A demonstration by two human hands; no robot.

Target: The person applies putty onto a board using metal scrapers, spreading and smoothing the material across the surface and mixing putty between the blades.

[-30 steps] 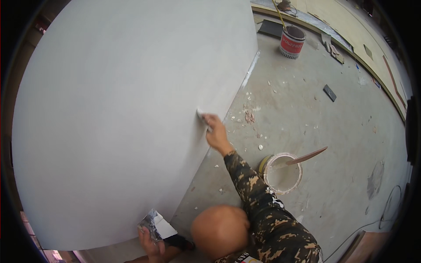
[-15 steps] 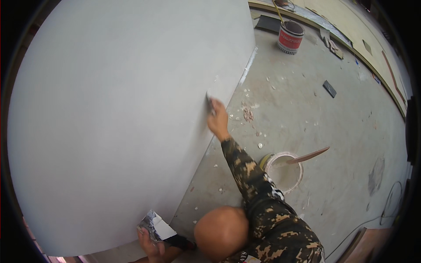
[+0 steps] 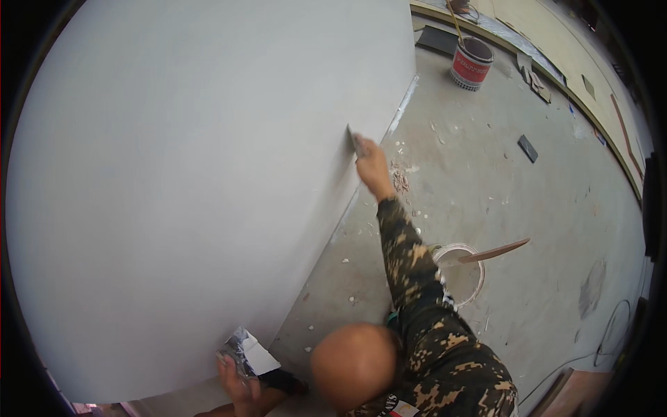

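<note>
Item: scraper point(image 3: 358, 144), thin-bladed and grey, which stood at the face of the large pale panel point(image 3: 194, 174), near its right-hand edge. Its handle was mostly covered by the fist; whether the whole blade edge met the surface could not be made out.

Item: right hand point(image 3: 373, 165), fingers closed about the scraper, the fingertips partly hidden and the outline slightly blurred.

Item: camouflage sleeve point(image 3: 410, 260), which ran from that wrist down to the lower right and covered part of the bucket behind it.

Item: left hand point(image 3: 235, 381), at the lower edge of the view, fingers and thumb gripping a smeared plate point(image 3: 258, 358), grey and white, tilted, before the panel's lower part. The hand covered the plate's near end.

Item: rounded bare-skinned form point(image 3: 353, 365), blurred, lower centre; which part of the body it was could not be told. A scrap of green point(image 3: 393, 319) showed beside it, too little to identify.

Item: bucket point(image 3: 482, 279), open, pale inside, its left side largely obscured; a brown paddle point(image 3: 497, 251) leaned out over the rim.

Item: floor point(image 3: 528, 208), grey, strewn with pale flakes beside the panel.

Item: dark block point(image 3: 528, 148), lying flat.

Item: red-banded tin point(image 3: 472, 69), upright, its contents in shadow, before a dark sheet point(image 3: 436, 39) partly hidden by the panel.
</note>
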